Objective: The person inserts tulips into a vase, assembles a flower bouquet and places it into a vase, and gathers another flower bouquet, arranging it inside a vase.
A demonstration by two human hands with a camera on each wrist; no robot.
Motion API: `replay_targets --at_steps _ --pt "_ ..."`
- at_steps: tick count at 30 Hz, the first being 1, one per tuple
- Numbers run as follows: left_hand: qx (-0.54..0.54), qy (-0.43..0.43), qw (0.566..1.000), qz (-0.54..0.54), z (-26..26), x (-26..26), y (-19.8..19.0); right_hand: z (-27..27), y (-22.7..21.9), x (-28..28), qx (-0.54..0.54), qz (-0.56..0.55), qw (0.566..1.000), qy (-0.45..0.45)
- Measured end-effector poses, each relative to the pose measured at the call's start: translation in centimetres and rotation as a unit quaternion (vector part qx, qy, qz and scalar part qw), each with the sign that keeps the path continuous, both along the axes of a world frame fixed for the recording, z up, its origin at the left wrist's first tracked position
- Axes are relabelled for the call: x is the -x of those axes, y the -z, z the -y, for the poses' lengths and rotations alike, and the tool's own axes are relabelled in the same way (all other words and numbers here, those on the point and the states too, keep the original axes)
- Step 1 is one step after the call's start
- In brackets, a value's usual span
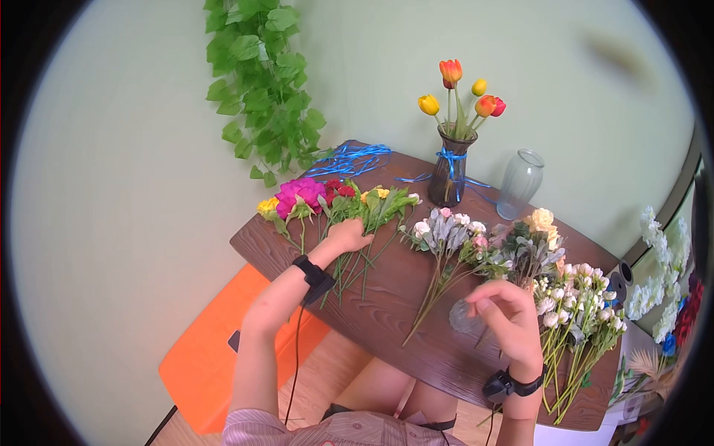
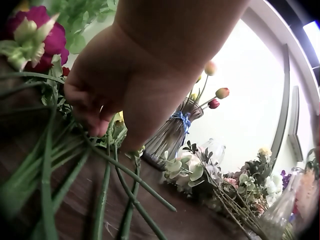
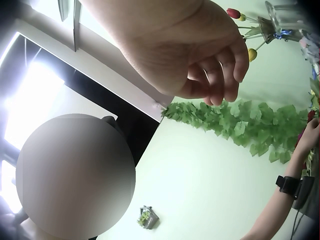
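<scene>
Over the left-hand group of flowers, my left hand (image 1: 349,236) curls its fingers down among green stems (image 1: 361,271). Its fingertips meet those stems in the left wrist view, with more stems between fingers and thumb (image 2: 134,137). Around it lie a large magenta bloom (image 1: 300,196), red flowers (image 1: 341,189) and yellow ones (image 1: 375,194). My right hand (image 1: 509,316) hovers above the right part of the table, fingers loosely bent and holding nothing. Below it sits a round translucent piece (image 1: 467,318), partly covered. White and grey-leaved sprays (image 1: 446,236) lie between the hands.
A dark vase (image 1: 448,178) of tulips with a blue ribbon bow stands at the back, beside a clear glass vase (image 1: 519,186). Blue ribbon (image 1: 349,159) lies at the far corner. White flowers (image 1: 580,297) with long stems lie at right. An orange box (image 1: 223,349) stands below the table.
</scene>
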State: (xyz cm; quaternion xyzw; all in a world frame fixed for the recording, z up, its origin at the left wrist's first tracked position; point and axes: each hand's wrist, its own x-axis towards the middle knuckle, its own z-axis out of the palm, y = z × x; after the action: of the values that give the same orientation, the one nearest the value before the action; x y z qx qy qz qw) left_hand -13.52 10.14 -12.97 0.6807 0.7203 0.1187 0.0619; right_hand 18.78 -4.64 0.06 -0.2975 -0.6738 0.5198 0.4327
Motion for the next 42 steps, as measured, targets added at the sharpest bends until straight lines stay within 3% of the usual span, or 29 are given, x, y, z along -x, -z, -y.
replay_targets --at_steps 4,8,10,11,13,14,17,18,20,22,24,26,28,29,30,31,34,38,40,42 --pt "0.103 0.010 0.995 -0.005 -0.2 -1.1 -1.5 -0.1 -0.1 0.0 -0.004 0.015 1.000 -0.002" --pt "0.023 0.002 0.999 -0.030 -1.1 -1.1 0.8 -0.2 0.1 0.0 -0.006 0.008 1.000 -0.009" --pt "0.026 -0.012 0.997 0.066 -1.2 -1.0 0.4 -0.4 0.2 0.0 -0.005 0.001 1.000 -0.009" --pt "0.027 -0.010 0.997 0.065 -1.5 -0.7 0.5 -0.4 0.2 -0.1 -0.004 -0.005 1.000 -0.012" --pt "-0.034 0.010 0.983 0.179 -1.8 -0.1 0.5 -0.5 0.3 -0.1 -0.005 -0.001 1.000 -0.010" --pt "-0.034 0.012 0.983 0.178 -2.0 0.1 0.4 -0.5 0.3 -0.1 -0.007 0.004 1.000 -0.011" --pt "-0.163 0.070 0.941 0.286 -1.9 0.0 -1.2 -0.6 0.4 0.0 -0.011 0.009 1.000 -0.008" --pt "-0.162 0.071 0.942 0.285 -2.0 0.0 -1.6 -0.6 0.4 0.0 -0.010 0.007 1.000 -0.007" --pt "-0.230 0.085 0.893 0.376 -1.5 -0.7 -3.4 -0.7 0.5 0.0 -0.022 0.025 0.999 -0.010" --pt "-0.212 0.086 0.905 0.360 -1.4 -0.5 -4.6 -0.7 0.5 0.1 -0.022 0.028 0.999 -0.006" --pt "-0.209 0.075 0.876 0.429 -1.4 -0.4 -5.1 -0.7 0.6 0.1 -0.023 0.031 0.999 -0.002" --pt "-0.185 0.080 0.888 0.414 -1.4 0.0 -4.9 -0.7 0.7 0.0 -0.028 0.030 0.999 -0.007" --pt "-0.094 -0.029 0.912 0.397 -0.8 0.1 -4.3 -0.8 0.7 0.0 -0.028 0.029 0.999 -0.008" --pt "-0.095 -0.029 0.912 0.397 -1.7 1.2 -2.5 -0.8 0.7 0.0 -0.028 0.028 0.999 -0.010" --pt "-0.126 -0.025 0.942 0.311 -3.5 3.2 0.7 -0.8 0.7 0.0 -0.030 0.028 0.999 -0.011" --pt "-0.155 -0.021 0.962 0.222 -3.4 3.3 1.0 -0.8 0.8 0.0 -0.029 0.028 0.999 -0.013" --pt "-0.126 -0.032 0.979 0.157 -2.1 2.8 1.9 -0.8 0.8 0.0 -0.032 0.030 0.999 -0.014" --pt "-0.004 -0.007 0.989 0.150 -1.3 1.9 1.9 -0.8 0.9 0.0 -0.041 0.030 0.999 -0.014" --pt "-0.016 -0.016 0.991 0.134 -1.3 1.8 2.3 -0.8 0.8 0.0 -0.047 0.032 0.998 -0.015" --pt "0.063 -0.003 0.995 0.082 -1.4 1.7 2.0 -0.8 0.9 -0.1 -0.053 0.034 0.998 -0.016"
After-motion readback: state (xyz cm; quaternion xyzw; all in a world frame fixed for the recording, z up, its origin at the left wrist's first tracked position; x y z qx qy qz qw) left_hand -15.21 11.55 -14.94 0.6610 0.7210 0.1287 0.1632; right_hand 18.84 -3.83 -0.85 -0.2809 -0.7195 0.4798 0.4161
